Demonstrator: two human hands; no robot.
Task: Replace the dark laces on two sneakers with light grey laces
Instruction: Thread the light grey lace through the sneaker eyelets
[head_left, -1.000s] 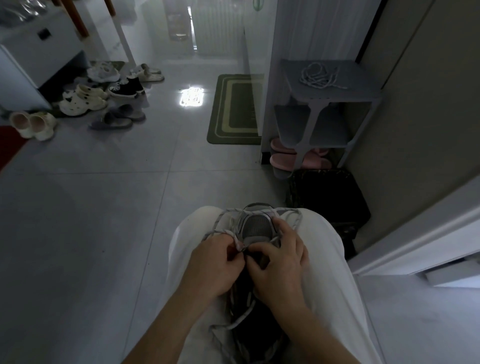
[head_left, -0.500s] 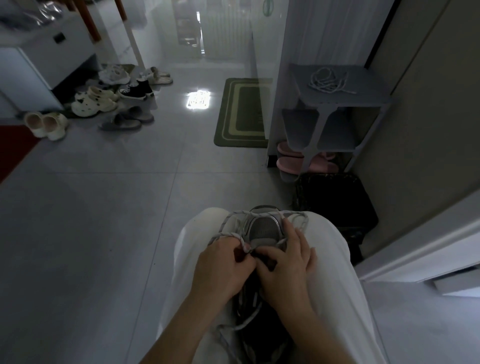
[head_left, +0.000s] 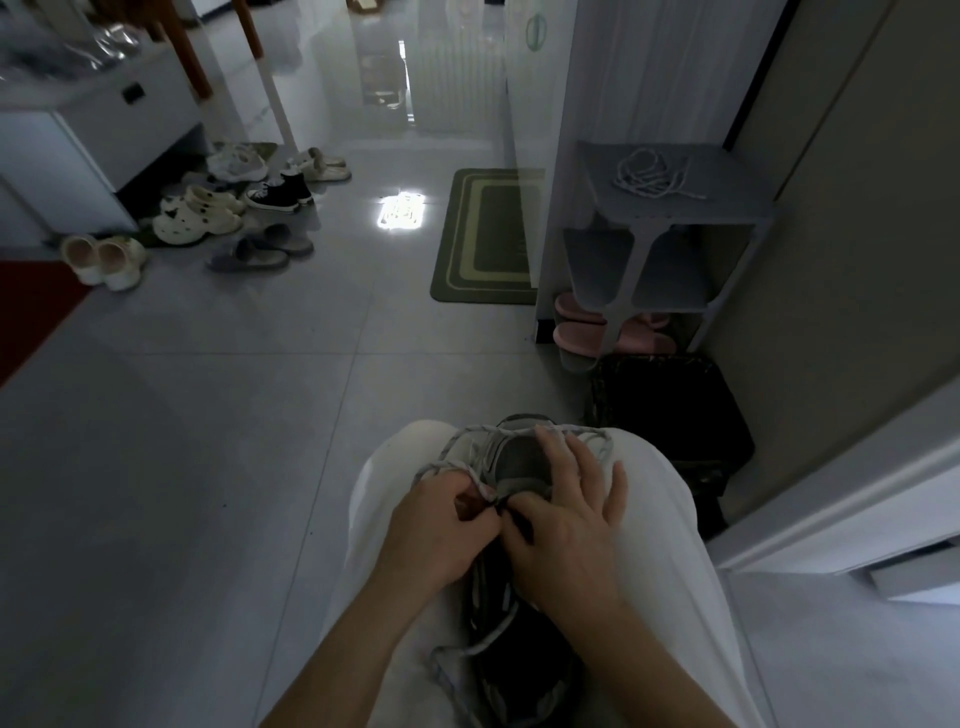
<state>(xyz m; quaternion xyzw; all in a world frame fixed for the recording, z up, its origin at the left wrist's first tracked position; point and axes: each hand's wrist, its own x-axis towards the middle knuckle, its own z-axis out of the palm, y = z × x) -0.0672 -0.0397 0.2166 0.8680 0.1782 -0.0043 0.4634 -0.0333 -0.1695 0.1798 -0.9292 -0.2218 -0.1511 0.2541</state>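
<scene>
A grey sneaker (head_left: 519, 457) lies on my lap between my white-trousered knees, toe pointing away. A light grey lace (head_left: 457, 452) loops over its front and a strand trails down near my waist. My left hand (head_left: 441, 519) pinches the lace at the eyelets. My right hand (head_left: 566, 514) lies over the sneaker's right side, fingers spread across the toe, thumb and forefinger meeting the left hand at the lace. A second coil of light lace (head_left: 654, 174) rests on the grey shelf (head_left: 737, 208). The eyelets are hidden under my fingers.
Pink slippers (head_left: 639, 338) sit under the shelf, a black bag (head_left: 670, 405) beside my right knee. A green mat (head_left: 488, 239) lies ahead. Several shoes and sandals (head_left: 228, 208) cluster at the left by a white cabinet (head_left: 104, 130).
My right hand's fingers have spread out wider over the sneaker's toe. My head has tilted so the view shows more of the far floor. Both hands stay at the lace.
</scene>
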